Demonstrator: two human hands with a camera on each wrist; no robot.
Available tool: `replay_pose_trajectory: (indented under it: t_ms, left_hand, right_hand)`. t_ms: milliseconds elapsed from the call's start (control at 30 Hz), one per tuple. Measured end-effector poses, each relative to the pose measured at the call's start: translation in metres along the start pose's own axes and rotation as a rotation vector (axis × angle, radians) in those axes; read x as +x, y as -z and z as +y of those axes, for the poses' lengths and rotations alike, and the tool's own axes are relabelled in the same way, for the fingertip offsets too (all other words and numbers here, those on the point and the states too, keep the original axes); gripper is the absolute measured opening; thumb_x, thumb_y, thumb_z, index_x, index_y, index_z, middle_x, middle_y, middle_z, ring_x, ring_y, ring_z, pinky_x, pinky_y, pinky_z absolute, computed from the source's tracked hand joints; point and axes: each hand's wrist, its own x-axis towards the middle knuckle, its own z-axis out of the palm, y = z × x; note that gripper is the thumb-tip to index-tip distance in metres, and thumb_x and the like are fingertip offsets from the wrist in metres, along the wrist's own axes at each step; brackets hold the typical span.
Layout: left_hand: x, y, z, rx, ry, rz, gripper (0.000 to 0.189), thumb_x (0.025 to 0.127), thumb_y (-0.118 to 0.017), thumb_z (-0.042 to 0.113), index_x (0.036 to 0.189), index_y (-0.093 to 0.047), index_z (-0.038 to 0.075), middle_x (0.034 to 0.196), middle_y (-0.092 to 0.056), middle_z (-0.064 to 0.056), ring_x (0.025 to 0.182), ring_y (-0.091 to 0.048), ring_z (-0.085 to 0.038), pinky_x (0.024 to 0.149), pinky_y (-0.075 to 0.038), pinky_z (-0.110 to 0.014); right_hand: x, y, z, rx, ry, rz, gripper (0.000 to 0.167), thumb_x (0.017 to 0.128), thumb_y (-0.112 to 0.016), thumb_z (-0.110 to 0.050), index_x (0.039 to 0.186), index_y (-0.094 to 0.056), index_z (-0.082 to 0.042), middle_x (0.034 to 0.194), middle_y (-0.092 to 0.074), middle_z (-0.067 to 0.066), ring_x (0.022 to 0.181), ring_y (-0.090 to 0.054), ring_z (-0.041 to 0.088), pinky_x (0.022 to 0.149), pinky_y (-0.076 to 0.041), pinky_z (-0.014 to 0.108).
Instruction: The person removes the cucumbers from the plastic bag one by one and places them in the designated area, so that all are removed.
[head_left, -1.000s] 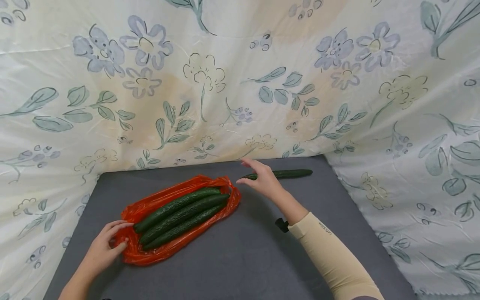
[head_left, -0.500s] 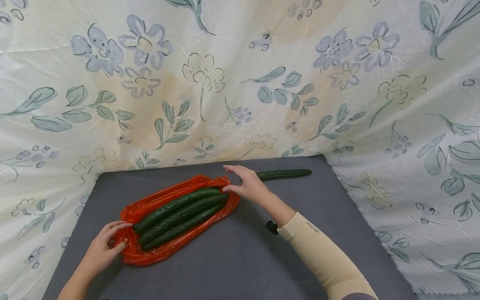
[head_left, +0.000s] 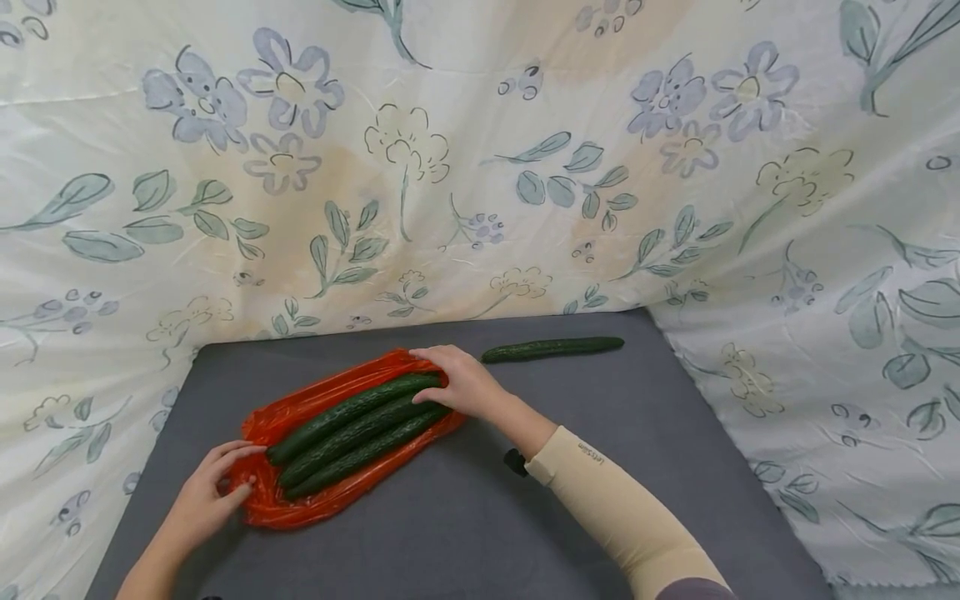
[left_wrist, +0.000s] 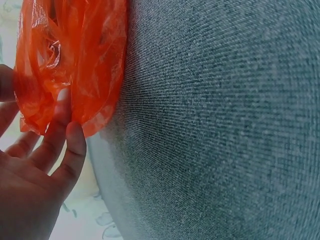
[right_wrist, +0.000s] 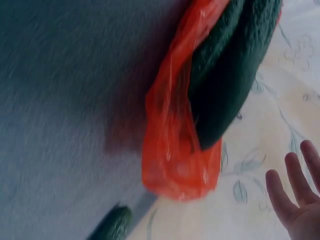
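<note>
Three cucumbers (head_left: 363, 433) lie side by side in a red bag (head_left: 315, 398) on the grey table (head_left: 420, 525). The left hand (head_left: 202, 498) touches the bag's left end, whether pinching it is unclear; the right hand (head_left: 467, 385) is spread at its right end. The thin bag should be limp and slippery; the cucumbers, stiffer and weightier, likely hold best around their middles.

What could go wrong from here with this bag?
The thin red bag might tear or slip where the left hand touches its end. The three cucumbers lie exposed in its opening and could roll out if it tips. The right hand, at the other end, might shove them out of line.
</note>
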Motion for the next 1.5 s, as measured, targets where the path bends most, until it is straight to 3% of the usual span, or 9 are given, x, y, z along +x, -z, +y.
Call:
replay_pose_trajectory:
  t_ms: [167, 400, 667, 867, 1067, 1300, 1500]
  left_hand:
    - [0.000, -0.001, 0.000, -0.012, 0.006, -0.009, 0.042, 0.083, -0.073, -0.003, 0.123, -0.068, 0.007, 0.131, -0.053, -0.018, 0.100, -0.036, 0.014, 0.067, -0.046, -0.021]
    - [0.001, 0.000, 0.001, -0.020, 0.015, -0.018, 0.043, 0.082, -0.072, -0.004, 0.124, -0.067, 0.006, 0.131, -0.052, -0.019, 0.100, -0.035, 0.014, 0.067, -0.047, -0.020]
    - [0.003, 0.000, 0.003, -0.008, 0.020, -0.015, 0.043, 0.082, -0.073, -0.004, 0.123, -0.068, 0.008, 0.132, -0.053, -0.017, 0.101, -0.036, 0.012, 0.069, -0.046, -0.020]
    - [0.001, -0.001, 0.001, -0.008, 0.008, -0.008, 0.042, 0.082, -0.072, -0.004, 0.121, -0.069, 0.008, 0.130, -0.054, -0.017, 0.103, -0.032, 0.014, 0.068, -0.045, -0.020]
    - [0.001, -0.002, -0.001, -0.008, 0.007, -0.010, 0.042, 0.081, -0.072, -0.004, 0.121, -0.069, 0.008, 0.131, -0.053, -0.018, 0.104, -0.028, 0.018, 0.068, -0.046, -0.021]
    - [0.001, -0.001, 0.000, -0.017, 0.007, -0.010, 0.041, 0.082, -0.072, -0.003, 0.121, -0.069, 0.007, 0.130, -0.053, -0.018, 0.103, -0.029, 0.019, 0.066, -0.046, -0.022]
    - [0.000, -0.001, 0.000, -0.022, 0.018, -0.030, 0.041, 0.082, -0.072, -0.002, 0.122, -0.069, 0.007, 0.131, -0.052, -0.019, 0.103, -0.029, 0.019, 0.065, -0.045, -0.023]
  right_hand:
    - [0.004, -0.015, -0.007, -0.037, -0.005, -0.065, 0.062, 0.086, -0.077, -0.043, 0.141, -0.057, -0.020, 0.132, -0.061, 0.001, 0.123, -0.056, 0.021, 0.100, -0.049, 0.038]
    - [0.010, -0.032, -0.009, -0.069, -0.042, -0.134, 0.062, 0.088, -0.075, -0.044, 0.142, -0.057, -0.020, 0.143, -0.056, -0.001, 0.134, -0.049, 0.021, 0.106, -0.046, 0.040]
    - [0.014, -0.049, -0.004, -0.075, -0.084, -0.213, 0.055, 0.089, -0.074, -0.042, 0.139, -0.060, -0.022, 0.140, -0.058, -0.001, 0.131, -0.052, 0.018, 0.107, -0.045, 0.036]
    - [0.016, -0.059, -0.002, -0.165, -0.034, -0.215, 0.046, 0.090, -0.075, -0.040, 0.132, -0.066, -0.023, 0.134, -0.063, -0.004, 0.127, -0.054, 0.018, 0.107, -0.043, 0.038]
    - [0.017, -0.067, -0.006, -0.293, -0.010, -0.221, 0.051, 0.089, -0.075, -0.044, 0.135, -0.064, -0.026, 0.136, -0.061, -0.005, 0.124, -0.051, 0.018, 0.104, -0.042, 0.040]
    - [0.016, -0.073, -0.007, -0.332, -0.014, -0.220, 0.052, 0.089, -0.071, -0.047, 0.137, -0.063, -0.027, 0.130, -0.057, -0.004, 0.114, -0.048, 0.015, 0.093, -0.040, 0.032]
    - [0.016, -0.078, -0.005, -0.341, -0.007, -0.209, 0.043, 0.093, -0.067, -0.046, 0.131, -0.065, -0.026, 0.126, -0.056, -0.004, 0.114, -0.048, 0.015, 0.097, -0.039, 0.034]
